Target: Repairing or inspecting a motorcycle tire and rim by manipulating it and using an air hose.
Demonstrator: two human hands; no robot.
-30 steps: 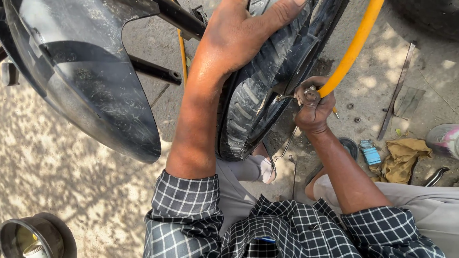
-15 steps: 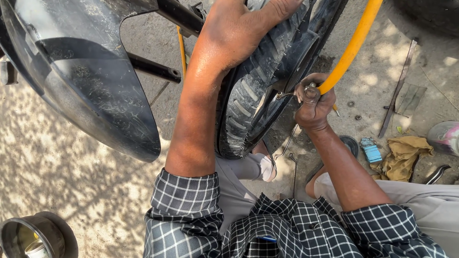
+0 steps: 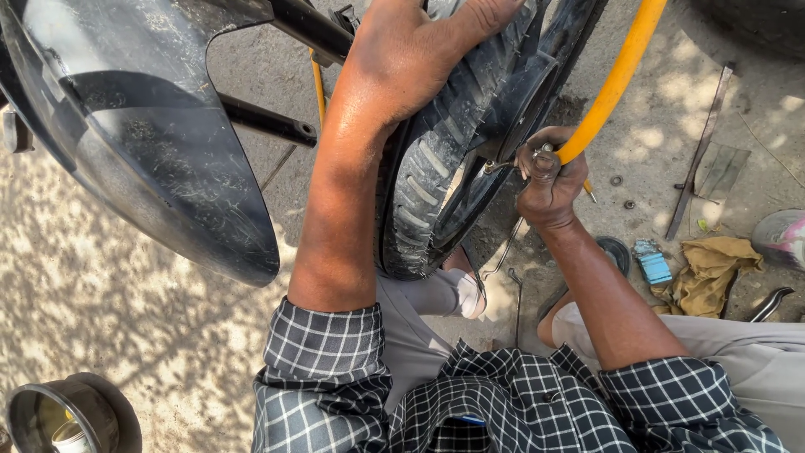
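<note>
Tyre (image 3: 436, 168) stands at twelve o'clock under your left hand (image 3: 411, 59), palm flat on its tread, while your right hand (image 3: 547, 176) pinches the yellow hose (image 3: 616, 80) at two o'clock.

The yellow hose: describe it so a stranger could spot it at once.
Find the black treaded tyre at the centre. On its right side, the right hand pinches the end of the yellow hose, which runs up out of view. It is the only bright, smooth tube there.

Left hand (image 3: 419, 50) slightly farther left.
</note>
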